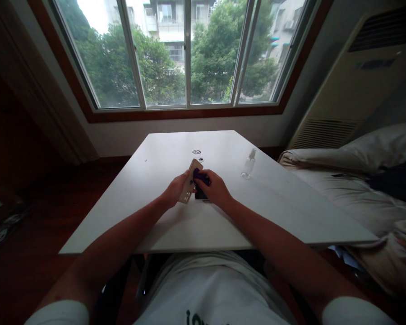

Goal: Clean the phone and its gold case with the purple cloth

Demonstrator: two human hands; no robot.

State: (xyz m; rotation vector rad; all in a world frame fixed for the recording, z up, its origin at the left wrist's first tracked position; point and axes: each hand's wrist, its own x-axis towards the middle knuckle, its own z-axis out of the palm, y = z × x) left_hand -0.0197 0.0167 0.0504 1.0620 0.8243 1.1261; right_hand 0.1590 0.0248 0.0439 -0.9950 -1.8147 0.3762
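My left hand [175,190] is closed around the edge of a beige phone case [186,196], which it holds tilted above the table. Several cutouts show at the case's lower end. My right hand [218,187] pinches a dark purple cloth [199,174] against the case's face. Beneath the hands a black phone [200,196] lies on the white table [169,230], partly hidden by my right hand and the cloth.
A clear spray bottle [248,164] stands on the table to the right. Two small round items [196,152] lie beyond the hands. A padded sofa [318,167] borders the table's right side, and a window [186,58] is ahead.
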